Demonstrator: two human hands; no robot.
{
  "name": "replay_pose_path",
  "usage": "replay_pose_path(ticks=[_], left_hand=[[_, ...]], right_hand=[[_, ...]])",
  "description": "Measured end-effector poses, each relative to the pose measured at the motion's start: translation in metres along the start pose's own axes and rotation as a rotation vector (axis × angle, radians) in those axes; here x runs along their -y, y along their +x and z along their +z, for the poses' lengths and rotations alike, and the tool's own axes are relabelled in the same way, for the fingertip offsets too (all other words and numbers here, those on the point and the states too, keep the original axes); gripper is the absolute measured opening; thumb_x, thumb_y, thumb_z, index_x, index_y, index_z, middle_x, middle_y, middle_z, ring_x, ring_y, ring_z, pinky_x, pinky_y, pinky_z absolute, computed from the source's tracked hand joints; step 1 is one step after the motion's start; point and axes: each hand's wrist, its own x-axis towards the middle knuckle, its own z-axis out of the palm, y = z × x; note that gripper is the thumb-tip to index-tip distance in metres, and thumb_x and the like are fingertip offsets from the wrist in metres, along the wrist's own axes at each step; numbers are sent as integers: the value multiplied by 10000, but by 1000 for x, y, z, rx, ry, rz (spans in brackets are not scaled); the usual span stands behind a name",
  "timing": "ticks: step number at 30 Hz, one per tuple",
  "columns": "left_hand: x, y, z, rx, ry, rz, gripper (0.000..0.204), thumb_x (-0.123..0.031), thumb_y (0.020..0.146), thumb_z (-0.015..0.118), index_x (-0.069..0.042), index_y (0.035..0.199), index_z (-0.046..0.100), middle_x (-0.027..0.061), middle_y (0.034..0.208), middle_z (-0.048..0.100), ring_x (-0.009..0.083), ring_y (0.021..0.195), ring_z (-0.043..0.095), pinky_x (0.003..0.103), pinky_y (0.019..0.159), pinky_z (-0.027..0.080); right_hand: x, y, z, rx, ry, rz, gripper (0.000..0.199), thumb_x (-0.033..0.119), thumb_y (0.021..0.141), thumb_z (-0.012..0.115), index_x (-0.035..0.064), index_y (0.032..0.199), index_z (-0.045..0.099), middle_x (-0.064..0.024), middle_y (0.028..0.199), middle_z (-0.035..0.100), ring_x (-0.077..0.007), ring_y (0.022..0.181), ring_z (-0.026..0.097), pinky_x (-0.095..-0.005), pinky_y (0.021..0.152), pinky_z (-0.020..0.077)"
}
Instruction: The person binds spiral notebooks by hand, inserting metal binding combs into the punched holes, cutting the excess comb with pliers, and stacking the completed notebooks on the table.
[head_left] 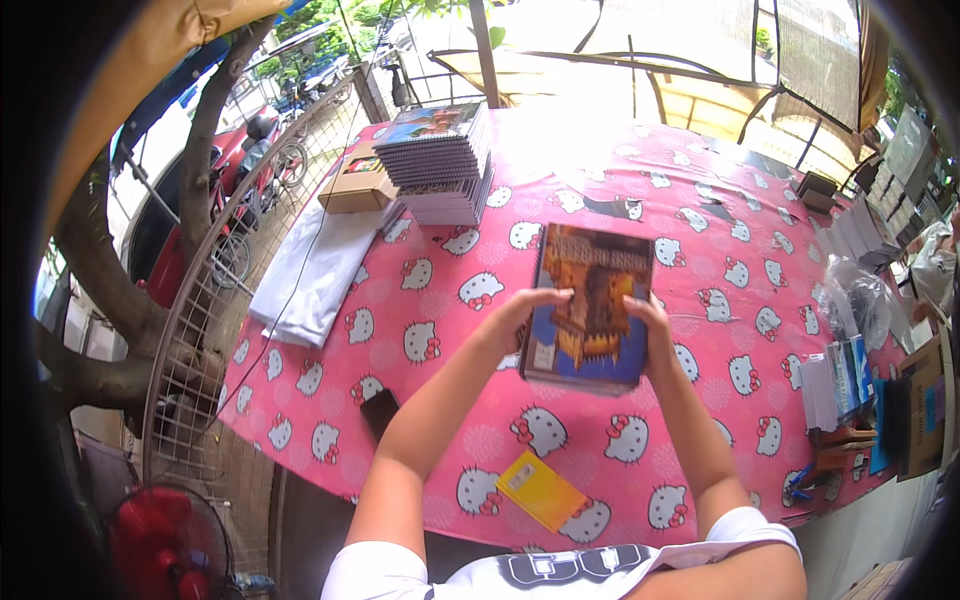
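Observation:
Between my two hands is a small stack of spiral notebooks, the top cover showing a golden-lit building against blue. My left hand grips its left edge with the thumb lying on the cover. On the opposite edge, my right hand is closed the same way, thumb on top and fingers down the side. The notebooks are over the middle of a table with a pink cartoon-cat tablecloth; whether they touch it is hidden. Nearer me lie a yellow booklet or packet and a dark phone-like object.
A tall pile of spiral notebooks stands at the far left, beside a cardboard box and a folded white sheet. Along the right edge are book stacks and a clear plastic bag. A red fan stands lower left.

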Motion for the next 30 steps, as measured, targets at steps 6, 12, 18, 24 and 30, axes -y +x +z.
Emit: replay_pose_path(ticks=[6,12,18,24,30], left_hand=[[-97,97,-80,-114,101,128,458,-353,813,666,-29,1119,561,167,954,668,207,746,677,337,638,578],[-176,186,-138,-73,61,137,461,-383,845,634,-48,1147,539,175,993,652,243,736,674,408,622,588],[-187,212,-150,-578,642,113,645,-395,893,570,16,1358,391,218,1244,545,266,1150,543,431,961,431],[-146,30,-161,-574,572,655,800,-275,760,762,-2,1377,333,179,1301,493,290,1161,511,382,981,408],[-106,72,-328,-1050,894,681,926,-273,653,835,-11,1334,265,175,1279,473,276,1173,484,397,964,423]], right_hand=[[3,176,22,136,-13,18,524,232,783,647,7,1209,441,-135,1036,584,-222,863,628,-373,664,551],[10,312,34,295,-104,167,440,313,834,567,6,1146,525,-167,970,616,-256,800,638,-382,670,548],[-20,382,19,210,-124,214,426,322,812,575,7,1099,567,-138,950,641,-244,801,644,-379,717,535],[-19,393,37,180,-188,233,441,323,809,573,26,1135,559,-157,1024,627,-277,897,624,-472,762,490],[-34,404,64,166,-258,247,478,358,813,576,42,1170,542,-163,1052,589,-328,853,584,-508,725,444]])
